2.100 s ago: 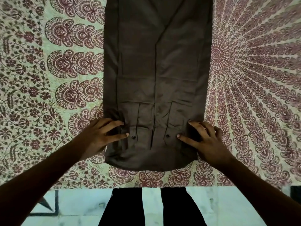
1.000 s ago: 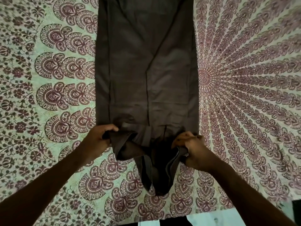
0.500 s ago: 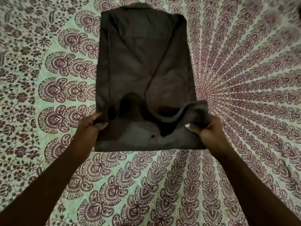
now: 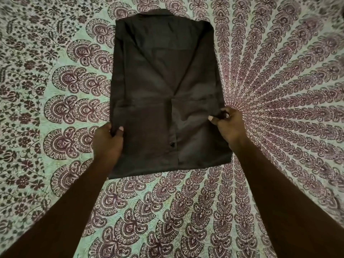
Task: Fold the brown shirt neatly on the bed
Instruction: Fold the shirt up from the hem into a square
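The brown shirt lies on the bed as a long rectangle, its collar at the far end. Its near part is doubled over onto itself, and a dark button shows on that top layer near the middle. My left hand pinches the folded layer at the shirt's left edge, thumb on top. At the right edge my right hand grips the same layer, fingers curled over the cloth. Both forearms reach in from the bottom corners of the view.
A patterned bedsheet in pale green and maroon covers the bed all around the shirt. No other objects are in view.
Both hands lifted the shirt's near end off the bed and carried it away from me, laying it over the middle. The view has also shifted further onto the bed.
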The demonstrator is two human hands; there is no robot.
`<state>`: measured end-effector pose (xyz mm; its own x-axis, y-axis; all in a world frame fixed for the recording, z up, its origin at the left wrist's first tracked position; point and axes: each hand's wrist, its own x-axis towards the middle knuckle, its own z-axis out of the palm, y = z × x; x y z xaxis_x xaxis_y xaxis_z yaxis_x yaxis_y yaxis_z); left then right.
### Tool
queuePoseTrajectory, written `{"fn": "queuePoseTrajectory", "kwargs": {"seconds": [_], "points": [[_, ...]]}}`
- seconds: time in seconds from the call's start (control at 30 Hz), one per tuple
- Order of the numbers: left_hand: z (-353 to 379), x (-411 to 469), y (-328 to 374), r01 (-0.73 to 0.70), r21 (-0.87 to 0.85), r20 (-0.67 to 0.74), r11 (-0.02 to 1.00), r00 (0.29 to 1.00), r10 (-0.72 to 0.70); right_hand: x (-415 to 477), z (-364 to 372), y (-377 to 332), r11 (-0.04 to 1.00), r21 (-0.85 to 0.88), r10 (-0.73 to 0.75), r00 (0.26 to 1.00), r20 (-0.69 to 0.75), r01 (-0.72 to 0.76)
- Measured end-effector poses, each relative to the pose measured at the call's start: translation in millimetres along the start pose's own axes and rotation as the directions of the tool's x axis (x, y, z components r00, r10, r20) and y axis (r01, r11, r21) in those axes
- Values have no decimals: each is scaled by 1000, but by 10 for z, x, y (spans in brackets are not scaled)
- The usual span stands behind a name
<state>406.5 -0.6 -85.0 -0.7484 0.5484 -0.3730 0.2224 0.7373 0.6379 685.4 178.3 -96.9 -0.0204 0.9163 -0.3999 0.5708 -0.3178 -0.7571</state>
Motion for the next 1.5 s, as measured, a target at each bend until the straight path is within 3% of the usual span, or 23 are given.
{"fn": "queuePoseTrajectory", "kwargs": {"seconds": [0.1,0.27,0.4,0.47,0.57,0.67,0.77,0.9,1.07,1.2,1.27,1.4,1.5], "points": [[36,-10,-29,-90,46,-39,995,995,91,17,24,38,996,-79,26,994,-111,-35],[62,26,-99,-124,67,-64,990,990,129,-41,64,-9,988,-150,14,976,-218,-47],[75,-20,-47,-167,109,-99,980,979,177,-205,132,-104,936,-345,-156,955,-251,63],[108,-98,-21,-274,266,-159,924,933,322,-364,195,-138,788,-577,-401,889,-219,213],[183,-199,60,-446,442,-72,778,847,526,-586,326,-93,501,-694,-647,756,96,517],[323,-167,-4,-580,466,127,668,791,598,-642,496,4,387,-661,-577,728,369,642],[413,-79,-168,-604,477,178,638,778,603,-535,608,-14,383,-692,-439,780,446,612],[467,-33,-266,-588,493,170,641,788,592,-266,678,-102,364,-701,-411,781,469,613],[475,-8,-253,-599,562,230,570,775,588,-11,741,-210,366,-705,-372,790,487,608],[480,10,-247,-596,595,261,539,778,572,-165,691,-280,456,-726,-448,838,313,515],[479,21,-244,-591,604,261,535,781,567,-335,627,-269,476,-710,-500,824,266,518],[486,24,-238,-591,611,266,526,780,567,-441,470,38,356,-681,-428,759,490,640],[493,22,-248,-583,618,258,527,784,564,-250,302,249,338,-777,-377,833,405,531]]}}
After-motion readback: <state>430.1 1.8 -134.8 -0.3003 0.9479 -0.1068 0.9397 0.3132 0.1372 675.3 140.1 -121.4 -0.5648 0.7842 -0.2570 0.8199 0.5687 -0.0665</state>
